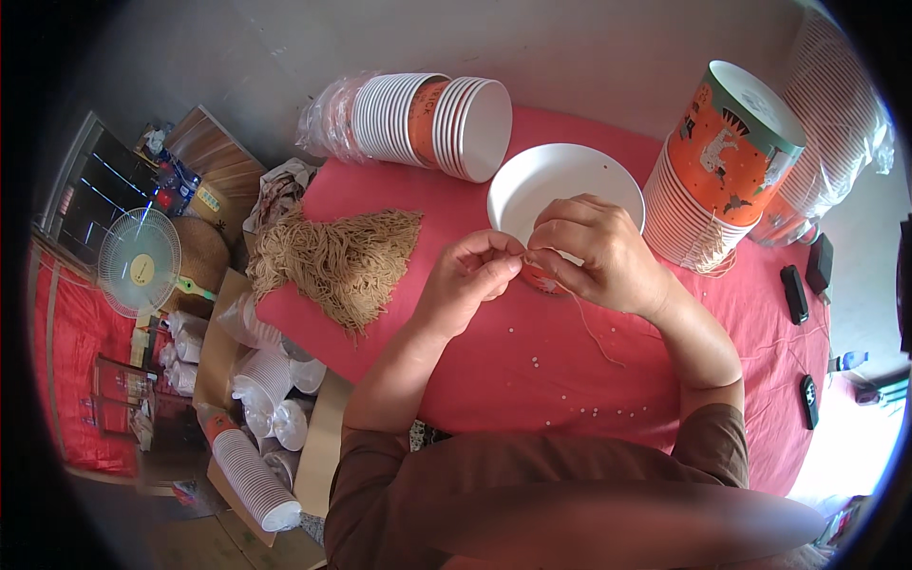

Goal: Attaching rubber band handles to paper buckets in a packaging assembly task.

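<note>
My left hand [472, 281] and my right hand [600, 249] meet fingertip to fingertip over the near rim of a white-lined paper bucket [608, 168]. Both are closed in a pinch. A thin tan string [597, 334] hangs below my right hand, its tail lying on the red cloth [465, 370]. What the left fingertips pinch is too small to make out. Part of the bucket's orange printed outside shows beneath my hands. To the left lies a large heap of loose tan strings [328, 261].
Nested paper buckets [484, 128] lie on their side at the back. A tall orange-topped bucket stack [727, 152] stands at right, string loops at its side. Small white beads [598, 410] dot the near cloth. Dark devices [794, 294] lie at right; a carton [313, 456] of wrapped buckets stands lower left.
</note>
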Motion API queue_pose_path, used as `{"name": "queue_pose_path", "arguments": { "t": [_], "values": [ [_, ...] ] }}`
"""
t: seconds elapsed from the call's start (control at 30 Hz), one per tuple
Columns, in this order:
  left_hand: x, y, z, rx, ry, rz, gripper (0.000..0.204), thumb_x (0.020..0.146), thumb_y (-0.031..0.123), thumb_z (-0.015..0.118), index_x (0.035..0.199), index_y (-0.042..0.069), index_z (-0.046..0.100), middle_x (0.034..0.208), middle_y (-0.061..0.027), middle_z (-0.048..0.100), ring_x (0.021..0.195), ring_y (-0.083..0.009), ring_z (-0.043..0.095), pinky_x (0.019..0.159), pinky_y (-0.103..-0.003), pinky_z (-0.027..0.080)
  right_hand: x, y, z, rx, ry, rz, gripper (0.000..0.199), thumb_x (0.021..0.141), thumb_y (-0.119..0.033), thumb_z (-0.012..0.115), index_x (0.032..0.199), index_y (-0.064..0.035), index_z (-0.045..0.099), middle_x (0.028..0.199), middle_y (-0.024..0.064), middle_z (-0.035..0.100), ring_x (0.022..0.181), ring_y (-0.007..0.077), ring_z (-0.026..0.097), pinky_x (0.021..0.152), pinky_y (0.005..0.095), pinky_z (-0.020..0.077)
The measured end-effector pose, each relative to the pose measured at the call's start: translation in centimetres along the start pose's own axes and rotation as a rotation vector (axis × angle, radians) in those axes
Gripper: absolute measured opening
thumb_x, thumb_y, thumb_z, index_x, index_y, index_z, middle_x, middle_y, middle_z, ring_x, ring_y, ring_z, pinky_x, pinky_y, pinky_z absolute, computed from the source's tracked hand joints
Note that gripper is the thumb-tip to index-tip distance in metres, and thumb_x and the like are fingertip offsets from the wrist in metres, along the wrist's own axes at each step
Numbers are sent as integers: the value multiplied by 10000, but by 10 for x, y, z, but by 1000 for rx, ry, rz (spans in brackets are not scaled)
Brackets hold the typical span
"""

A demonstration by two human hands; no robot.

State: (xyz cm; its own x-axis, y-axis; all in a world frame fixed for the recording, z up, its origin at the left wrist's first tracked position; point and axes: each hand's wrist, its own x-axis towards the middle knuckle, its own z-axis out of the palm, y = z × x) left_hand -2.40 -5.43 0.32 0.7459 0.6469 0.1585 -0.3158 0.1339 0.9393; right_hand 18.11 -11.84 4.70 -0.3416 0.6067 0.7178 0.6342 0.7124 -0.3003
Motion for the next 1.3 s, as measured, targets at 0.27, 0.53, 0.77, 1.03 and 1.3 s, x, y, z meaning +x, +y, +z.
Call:
{"name": "queue_pose_path", "arguments": {
  "t": [0.27, 0.53, 0.77, 1.03, 1.3],
  "values": [
    [-2, -6, 10, 249, 94, 212, 101, 925, 74, 676, 983, 18, 614, 803, 28, 601, 654, -1, 474, 554, -181, 381, 0, 0, -1, 48, -56, 26, 129, 759, -75, 726, 869, -57, 660, 885, 87, 679, 798, 288, 669, 726, 409, 509],
    [4, -5, 15, 872, 217, 647, 130, 792, -57, 681, 879, 16, 619, 776, -29, 600, 581, -55, 518, 479, -220, 395, 0, 2, 0, 126, -133, 88, 103, 824, -74, 653, 889, 4, 635, 873, 152, 654, 821, 363, 634, 769, 445, 489],
    [8, -6, 14, 888, 199, 798, 172, 786, -92, 674, 899, 32, 632, 778, -30, 595, 596, -89, 532, 466, -222, 383, 0, 0, -3, 258, -187, 172, 65, 871, -53, 625, 873, 11, 621, 819, 139, 632, 789, 337, 604, 761, 421, 464],
    [7, -15, 11, 706, 185, 769, 163, 822, -71, 702, 935, 34, 648, 817, -25, 596, 649, -68, 517, 538, -209, 397, 2, -2, -8, 403, -220, 321, 128, 910, -87, 657, 823, 4, 631, 733, 80, 606, 701, 215, 546, 673, 341, 434],
    [-1, -19, 12, 307, 115, 464, 93, 906, -18, 640, 975, 15, 587, 872, 9, 568, 726, -18, 508, 616, -179, 417, 0, -4, -2, 250, -126, 212, 173, 853, -138, 735, 820, -15, 618, 748, 81, 624, 715, 254, 587, 685, 360, 455]
  ]
}}
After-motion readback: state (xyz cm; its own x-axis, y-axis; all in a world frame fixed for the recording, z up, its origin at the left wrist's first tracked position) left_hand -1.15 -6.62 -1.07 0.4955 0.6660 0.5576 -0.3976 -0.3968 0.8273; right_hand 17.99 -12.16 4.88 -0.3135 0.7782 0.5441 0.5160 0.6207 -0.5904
